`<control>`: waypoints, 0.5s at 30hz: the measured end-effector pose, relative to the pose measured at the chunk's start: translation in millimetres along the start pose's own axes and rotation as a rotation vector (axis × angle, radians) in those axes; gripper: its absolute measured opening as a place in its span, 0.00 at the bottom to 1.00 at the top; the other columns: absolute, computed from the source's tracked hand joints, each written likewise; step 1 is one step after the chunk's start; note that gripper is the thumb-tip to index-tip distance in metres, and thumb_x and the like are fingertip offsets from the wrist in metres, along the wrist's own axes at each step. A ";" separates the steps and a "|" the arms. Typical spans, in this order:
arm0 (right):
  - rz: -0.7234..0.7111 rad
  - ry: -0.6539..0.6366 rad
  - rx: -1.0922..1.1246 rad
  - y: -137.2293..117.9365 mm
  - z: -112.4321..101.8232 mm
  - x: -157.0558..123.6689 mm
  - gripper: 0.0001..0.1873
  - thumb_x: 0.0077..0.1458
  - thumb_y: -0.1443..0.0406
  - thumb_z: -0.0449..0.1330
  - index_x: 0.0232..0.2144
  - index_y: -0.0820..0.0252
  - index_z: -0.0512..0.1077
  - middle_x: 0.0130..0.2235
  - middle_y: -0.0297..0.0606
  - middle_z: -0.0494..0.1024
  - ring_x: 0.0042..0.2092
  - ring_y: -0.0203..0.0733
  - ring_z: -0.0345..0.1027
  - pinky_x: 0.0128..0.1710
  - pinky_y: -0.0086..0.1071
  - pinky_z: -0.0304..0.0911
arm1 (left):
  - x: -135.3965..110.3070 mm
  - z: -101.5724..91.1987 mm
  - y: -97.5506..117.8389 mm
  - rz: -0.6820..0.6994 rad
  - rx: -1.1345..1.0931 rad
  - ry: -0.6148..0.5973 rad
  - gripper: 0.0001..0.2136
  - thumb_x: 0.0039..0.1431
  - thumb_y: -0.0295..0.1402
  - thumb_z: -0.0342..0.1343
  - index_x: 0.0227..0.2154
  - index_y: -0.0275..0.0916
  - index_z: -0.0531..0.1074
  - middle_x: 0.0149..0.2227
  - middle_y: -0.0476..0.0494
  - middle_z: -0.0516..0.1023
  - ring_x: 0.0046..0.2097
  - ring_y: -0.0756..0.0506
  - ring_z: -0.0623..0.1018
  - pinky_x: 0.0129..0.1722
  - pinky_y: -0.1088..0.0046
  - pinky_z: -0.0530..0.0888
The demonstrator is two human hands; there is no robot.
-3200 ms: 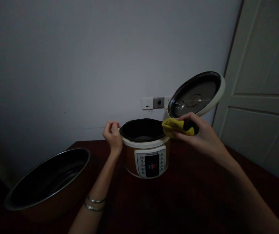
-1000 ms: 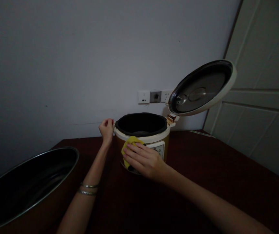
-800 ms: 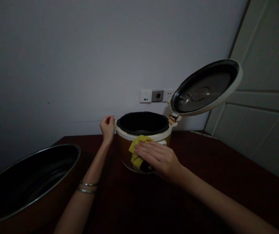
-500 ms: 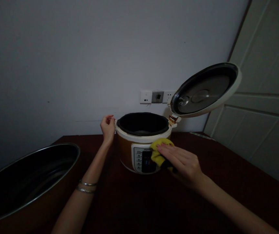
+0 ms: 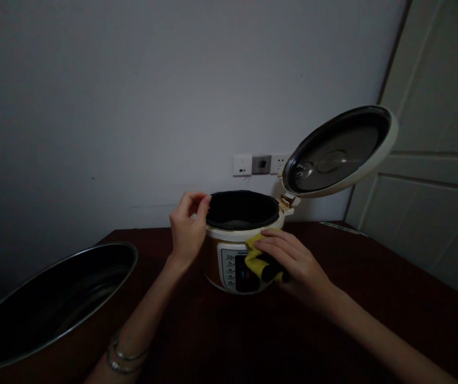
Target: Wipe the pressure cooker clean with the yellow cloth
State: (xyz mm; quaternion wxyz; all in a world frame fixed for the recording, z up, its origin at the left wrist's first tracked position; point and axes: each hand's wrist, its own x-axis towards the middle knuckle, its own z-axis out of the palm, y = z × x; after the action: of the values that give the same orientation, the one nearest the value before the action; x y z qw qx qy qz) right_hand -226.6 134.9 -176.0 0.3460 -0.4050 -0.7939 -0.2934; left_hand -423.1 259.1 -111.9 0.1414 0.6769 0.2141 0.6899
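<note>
A rice cooker with a white rim, brown sides and a button panel stands on the dark table, its lid swung up to the right. At the left of the rim is my left hand, thumb and fingers closed on the edge. My right hand presses a bunched yellow and black cloth against the front, just below the rim and over the panel's right part. Inside the cooker's opening it is dark.
A large dark inner pot with a shiny rim is at the lower left. Wall sockets sit behind the cooker, and a pale door rises at the right. The dark red table runs back to the wall.
My left hand has moved right and nearer, from the cooker's far left side onto its rim. The right hand with the cloth stays at nearly the same spot. The view has shifted slightly.
</note>
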 end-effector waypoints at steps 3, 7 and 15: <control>-0.010 -0.042 0.002 -0.3 -0.5 1.4 0.27 0.51 0.75 0.54 0.56 0.65 0.64 0.50 0.50 0.73 0.56 0.52 0.62 0.49 0.49 0.66 | -12.8 -3.1 19.5 -0.051 0.060 -0.246 0.04 0.54 0.35 0.57 0.28 0.41 0.72 0.25 0.49 0.73 0.27 0.49 0.71 0.29 0.71 0.66; -0.019 -0.091 0.053 0.9 -4.8 4.6 0.30 0.52 0.76 0.54 0.58 0.62 0.61 0.50 0.48 0.73 0.56 0.51 0.61 0.49 0.49 0.67 | -23.0 -20.2 21.1 -0.139 0.190 -0.636 0.04 0.50 0.33 0.59 0.23 0.42 0.71 0.22 0.48 0.73 0.24 0.48 0.70 0.25 0.71 0.62; -0.088 -0.055 -0.045 -0.6 -5.8 3.8 0.24 0.57 0.74 0.52 0.56 0.64 0.64 0.48 0.46 0.76 0.52 0.51 0.64 0.45 0.46 0.69 | -22.4 -34.7 -6.3 -0.239 0.277 -0.953 0.05 0.47 0.34 0.62 0.21 0.40 0.74 0.22 0.47 0.75 0.23 0.48 0.71 0.21 0.74 0.60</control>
State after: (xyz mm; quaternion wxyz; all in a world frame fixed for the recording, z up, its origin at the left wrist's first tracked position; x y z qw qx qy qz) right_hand -226.9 132.0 -169.7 0.3015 -0.3854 -0.8134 -0.3146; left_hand -457.2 250.1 -134.3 0.2103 0.8996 0.2911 0.2486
